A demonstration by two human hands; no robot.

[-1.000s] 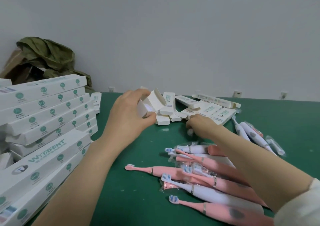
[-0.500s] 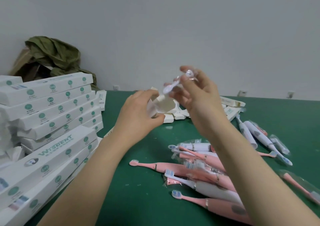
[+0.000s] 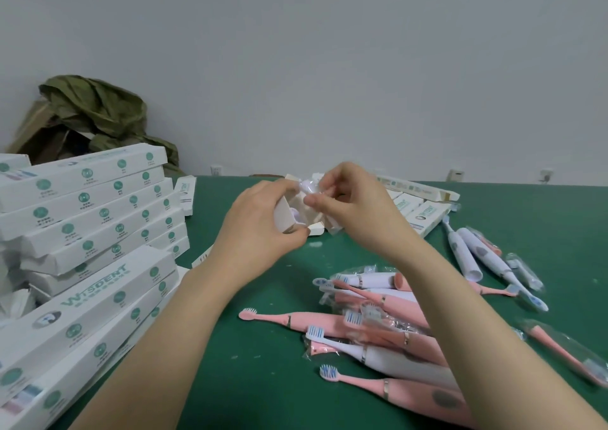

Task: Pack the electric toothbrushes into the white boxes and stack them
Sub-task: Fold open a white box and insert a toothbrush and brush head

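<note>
A green table [image 3: 250,380] runs back to a plain grey wall [image 3: 329,67], with a crumpled olive cloth [image 3: 95,107] heaped in the far left corner.

The head view is the only one. On the left, the packed white boxes [image 3: 92,199] lie stacked in a leaning pile. Loose toothbrushes [image 3: 371,327], pink and white, lie in a heap near the right forearm, some in clear film. More white-handled ones [image 3: 467,258] rest further right. Unfilled cartons [image 3: 421,212] lie at the far side of the table, behind the hands.

The left hand [image 3: 260,229] has its fingers and thumb curled round a small white box [image 3: 284,214], mouth up and flaps open, held above the table. The right hand [image 3: 355,212] pinches a wrapped piece [image 3: 309,187] between thumb and fingertips just above that mouth (what the film holds is too blurred to name).

The box looks like thin card: light and easily crushed, so it is best held by its side walls, clear of the flaps. The film is probably slick, and a pinch at the solid part inside should hold better than one on loose wrapping. The brushes look stiff and light, best taken by the thick handle.
</note>
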